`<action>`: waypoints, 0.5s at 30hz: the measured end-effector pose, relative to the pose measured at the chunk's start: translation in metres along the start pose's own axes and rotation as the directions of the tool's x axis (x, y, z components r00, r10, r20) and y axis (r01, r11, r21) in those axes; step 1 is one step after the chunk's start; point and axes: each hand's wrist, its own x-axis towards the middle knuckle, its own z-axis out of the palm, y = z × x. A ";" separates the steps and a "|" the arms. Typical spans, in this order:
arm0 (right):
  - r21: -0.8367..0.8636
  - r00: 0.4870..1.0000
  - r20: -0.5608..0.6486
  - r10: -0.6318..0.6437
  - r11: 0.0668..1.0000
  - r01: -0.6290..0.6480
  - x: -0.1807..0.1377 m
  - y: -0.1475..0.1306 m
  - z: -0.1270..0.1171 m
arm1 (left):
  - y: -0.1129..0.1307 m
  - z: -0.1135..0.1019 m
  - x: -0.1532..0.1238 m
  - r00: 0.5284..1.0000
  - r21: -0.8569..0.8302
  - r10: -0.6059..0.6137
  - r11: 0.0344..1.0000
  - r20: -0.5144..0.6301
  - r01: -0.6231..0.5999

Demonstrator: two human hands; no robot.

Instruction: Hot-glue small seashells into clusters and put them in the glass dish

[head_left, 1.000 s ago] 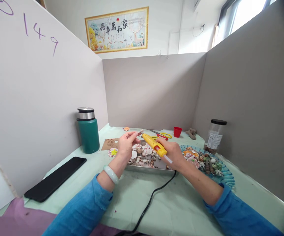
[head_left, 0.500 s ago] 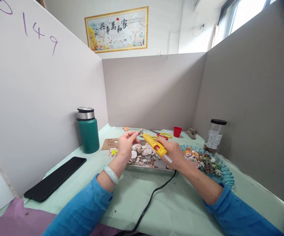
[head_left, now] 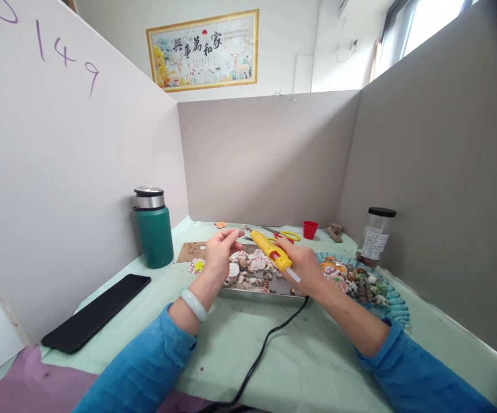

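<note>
In my right hand (head_left: 303, 267) is a yellow hot glue gun (head_left: 271, 250), its nozzle pointing up and left and a clear glue stick (head_left: 293, 275) jutting from its back. My left hand (head_left: 222, 252) pinches something too small to make out, close to the nozzle tip. Below both hands lies a metal tray (head_left: 257, 295) of seashells (head_left: 248, 278). Beside my left hand sits a small shell piece with a yellow star (head_left: 198, 266). A black cord (head_left: 269, 338) runs from the glue gun toward the table's near edge.
On the right stand a blue plate (head_left: 398, 307) of coloured shells and a black-lidded jar (head_left: 375, 241). Scissors (head_left: 289, 236) and a red cup (head_left: 310, 230) are at the back. A green bottle (head_left: 153, 235) and a black phone-like slab (head_left: 97, 312) are left. Partition walls surround the table.
The nozzle tip has drawn slightly away from my left fingertips, to the right. Both hands otherwise keep nearly the same place, and the glue gun stays in my right hand.
</note>
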 end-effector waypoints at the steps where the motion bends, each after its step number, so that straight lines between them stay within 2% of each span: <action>1: 0.000 1.000 0.006 -0.002 1.000 0.002 0.000 0.000 0.000 | 0.000 0.001 0.000 1.000 0.008 0.005 1.000 -0.002 -0.005; 9: 0.030 1.000 0.025 0.011 0.999 -0.011 0.001 0.001 0.000 | 0.002 0.004 -0.001 0.999 0.066 0.051 0.997 -0.011 -0.050; 15: 0.159 0.997 0.065 0.036 0.986 -0.046 0.001 0.000 -0.002 | 0.000 0.004 0.000 0.993 0.125 0.119 0.985 0.009 -0.119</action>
